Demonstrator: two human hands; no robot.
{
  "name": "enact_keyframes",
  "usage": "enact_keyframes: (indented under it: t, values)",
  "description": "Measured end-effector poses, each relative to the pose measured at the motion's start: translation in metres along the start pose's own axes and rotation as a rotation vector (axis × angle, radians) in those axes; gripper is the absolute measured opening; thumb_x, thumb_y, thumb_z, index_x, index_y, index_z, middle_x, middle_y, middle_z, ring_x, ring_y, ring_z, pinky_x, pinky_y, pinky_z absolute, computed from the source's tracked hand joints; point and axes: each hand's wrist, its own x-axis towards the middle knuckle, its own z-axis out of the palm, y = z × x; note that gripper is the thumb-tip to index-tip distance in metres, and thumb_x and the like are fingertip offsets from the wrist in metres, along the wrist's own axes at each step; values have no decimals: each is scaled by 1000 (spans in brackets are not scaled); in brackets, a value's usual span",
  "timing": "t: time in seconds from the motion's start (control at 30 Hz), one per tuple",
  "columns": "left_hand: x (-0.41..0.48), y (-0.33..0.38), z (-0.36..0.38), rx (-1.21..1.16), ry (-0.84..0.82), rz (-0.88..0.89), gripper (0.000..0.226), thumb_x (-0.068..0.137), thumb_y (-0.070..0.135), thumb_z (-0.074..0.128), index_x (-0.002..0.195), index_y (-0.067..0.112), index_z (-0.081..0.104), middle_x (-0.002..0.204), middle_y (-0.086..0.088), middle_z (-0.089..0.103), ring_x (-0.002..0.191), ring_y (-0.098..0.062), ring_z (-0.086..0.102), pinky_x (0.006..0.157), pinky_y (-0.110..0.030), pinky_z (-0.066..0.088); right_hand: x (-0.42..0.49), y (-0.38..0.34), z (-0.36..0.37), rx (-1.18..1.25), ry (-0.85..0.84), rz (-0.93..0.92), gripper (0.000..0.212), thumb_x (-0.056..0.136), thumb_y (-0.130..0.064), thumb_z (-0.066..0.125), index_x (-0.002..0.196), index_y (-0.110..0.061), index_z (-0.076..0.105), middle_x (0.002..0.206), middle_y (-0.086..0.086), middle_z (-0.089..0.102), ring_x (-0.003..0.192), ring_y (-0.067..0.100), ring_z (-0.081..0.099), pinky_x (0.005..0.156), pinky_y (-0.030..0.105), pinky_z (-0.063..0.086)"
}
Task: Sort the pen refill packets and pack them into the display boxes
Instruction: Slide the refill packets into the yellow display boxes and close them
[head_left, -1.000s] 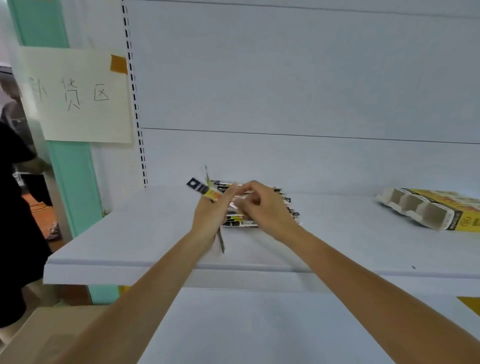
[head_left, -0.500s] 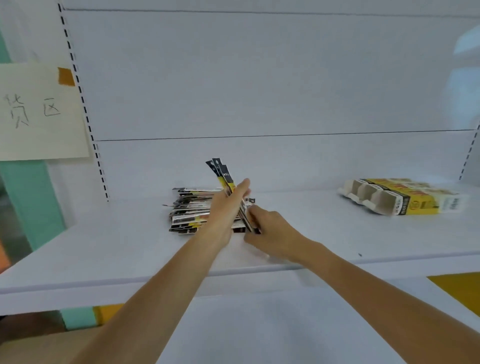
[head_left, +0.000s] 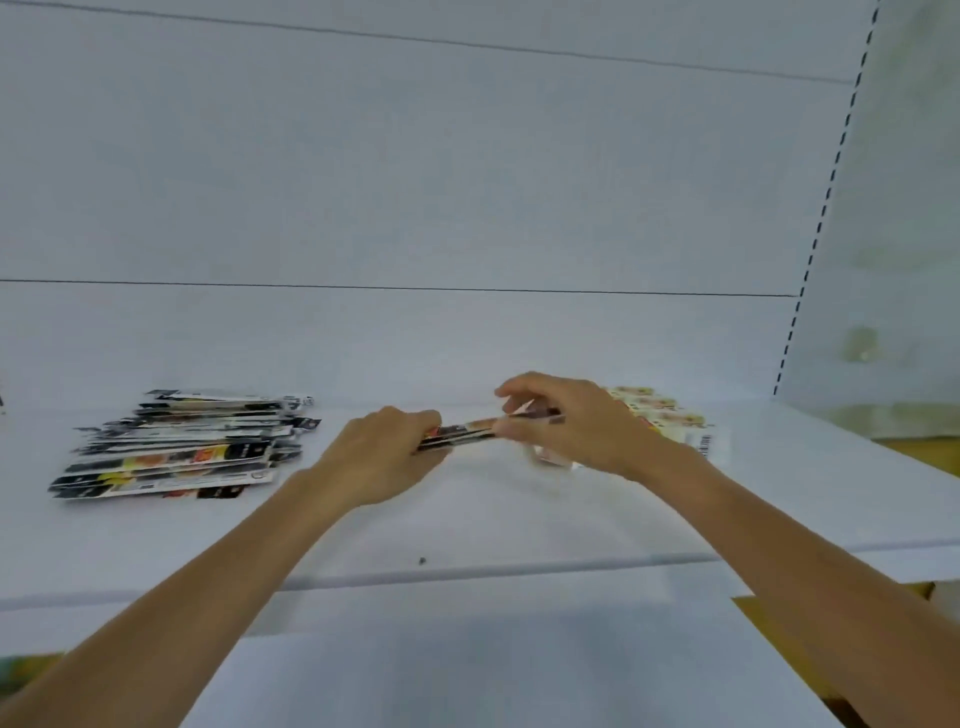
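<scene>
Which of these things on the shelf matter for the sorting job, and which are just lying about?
In the job: held packets between left hand and right hand; pile of refill packets, left; display box behind the right hand.
Just lying about: dark speck on the shelf; brown cardboard, lower right.

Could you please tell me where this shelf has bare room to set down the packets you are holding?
The shelf is bare along its front edge and in the middle, between the packet pile and the display box. Another bare patch lies right of the box, toward the slotted upright. Crowded: the pile, and the box behind the right hand.
</scene>
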Motion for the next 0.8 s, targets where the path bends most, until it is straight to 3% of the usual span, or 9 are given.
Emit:
enact_keyframes:
  t: [0.07,0.17,0.23,0.3,0.4,0.5,0.57,0.63,0.8]
  values:
    - [1,23,8,-175,6,-60,19,92,39,48,82,23,51,70,7,52,75,-21,54,55,-27,34,-6,16,-11,228,149,47,27,89,-47,51,99,-27,65,99,-10,67,94,4,62,80,14,45]
    - [9,60,16,-41,24,-26,21,92,39,47,84,20,52,73,6,53,71,-19,49,57,-27,32,-10,28,-5,322,240,138,29,94,-37,47,94,-16,68,92,0,70,87,11,67,79,24,51]
    - [14,75,18,128,23,38,21,95,37,40,83,20,43,77,3,52,71,-20,45,61,-29,29,-9,31,-2,247,230,130,21,92,-27,52,90,-13,67,90,1,70,84,12,65,70,17,48]
    - [17,73,18,89,-24,1,21,97,39,37,88,20,40,77,5,48,74,-21,47,62,-29,31,-4,36,-14,207,233,101,21,91,-32,53,89,-17,68,89,-5,69,83,7,62,67,13,44]
    - [17,57,16,40,-39,-68,31,94,50,39,105,21,40,80,7,50,78,-21,50,65,-31,34,-2,64,-51,144,360,104,27,93,-40,49,95,-19,67,94,-8,65,82,-1,56,67,15,42]
    - [18,44,19,38,-60,-101,38,90,62,32,108,29,40,87,10,55,80,-20,51,70,-32,35,-9,113,-83,-95,454,199,30,96,-34,45,107,-14,65,107,-3,61,88,10,55,75,21,43]
    - [23,43,22,20,-57,-104,37,95,55,23,106,29,45,89,6,55,83,-21,54,73,-32,39,-16,142,-89,-210,338,275,30,98,-32,41,103,-16,65,101,-5,61,91,17,55,75,28,40]
    - [30,47,26,16,-30,-108,35,98,48,20,107,29,49,86,4,51,82,-21,54,75,-33,40,-22,162,-81,-336,283,251,30,97,-33,38,85,-22,63,88,-6,61,87,23,58,66,30,39]
    - [53,58,37,139,55,-61,37,99,40,23,115,29,55,88,2,48,75,-19,52,65,-28,34,-26,166,-69,-446,468,174,22,93,-16,51,96,-8,72,111,5,67,104,27,56,80,29,38]
